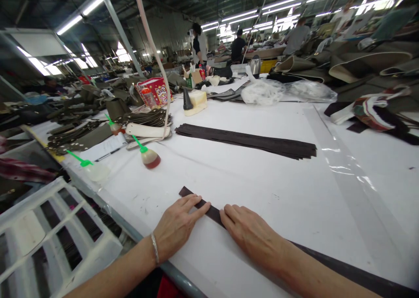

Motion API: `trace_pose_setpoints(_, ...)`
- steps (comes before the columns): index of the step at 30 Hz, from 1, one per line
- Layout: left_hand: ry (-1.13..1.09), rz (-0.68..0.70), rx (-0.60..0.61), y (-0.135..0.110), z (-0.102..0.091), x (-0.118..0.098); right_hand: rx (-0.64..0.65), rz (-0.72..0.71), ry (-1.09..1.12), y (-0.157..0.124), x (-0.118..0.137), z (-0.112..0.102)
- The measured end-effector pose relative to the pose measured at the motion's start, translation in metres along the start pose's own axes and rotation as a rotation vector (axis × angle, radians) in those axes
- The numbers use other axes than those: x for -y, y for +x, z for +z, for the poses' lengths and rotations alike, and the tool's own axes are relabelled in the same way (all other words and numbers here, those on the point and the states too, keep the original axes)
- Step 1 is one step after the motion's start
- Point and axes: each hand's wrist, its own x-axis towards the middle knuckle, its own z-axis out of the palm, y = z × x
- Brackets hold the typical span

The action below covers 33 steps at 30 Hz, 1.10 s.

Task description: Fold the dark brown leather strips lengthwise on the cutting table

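Fingers (201,210) of our left hand (175,228) lie spread, pressing lightly on a dark strip (214,215); those of our right hand (250,230) curl down at it, though whether they pinch it we cannot tell. From the head view, we see it lying toward the near edge of the tabletop (229,176), passing beneath our right forearm. We judge it light, pliable and hard to tear, best held by its long edges near the bare end.
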Motion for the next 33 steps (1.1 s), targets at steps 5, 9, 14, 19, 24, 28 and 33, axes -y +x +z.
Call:
trace_pose_setpoints(5, 0.065, 0.005, 0.032, 0.0, -0.002, -0.005, -0.005, -0.002, 0.007, -0.015, -0.003, -0.002)
trace_pose_setpoints(9, 0.092, 0.012, 0.038, 0.001, -0.004, -0.009, -0.014, 0.006, 0.014, -0.03, -0.006, -0.006)
trace_pose_setpoints(14, 0.084, 0.018, 0.019, 0.001, -0.007, -0.012, 0.029, 0.071, 0.132, -0.047, -0.01, -0.009)
trace_pose_setpoints(19, 0.016, -0.035, -0.153, 0.009, -0.011, -0.027, -0.008, 0.352, 0.349, -0.038, -0.009, -0.014)
trace_pose_setpoints(24, -0.199, 0.036, -0.154, 0.019, -0.008, -0.052, 0.058, 0.407, 0.374, -0.027, -0.007, -0.018)
trace_pose_setpoints(28, -0.191, 0.126, -0.081, 0.017, -0.001, -0.061, 0.062, 0.379, 0.34, -0.026, -0.008, -0.014)
trace_pose_setpoints(33, -0.157, 0.15, -0.083, 0.011, 0.005, -0.061, 0.094, 0.351, 0.234, -0.017, -0.007, -0.01)
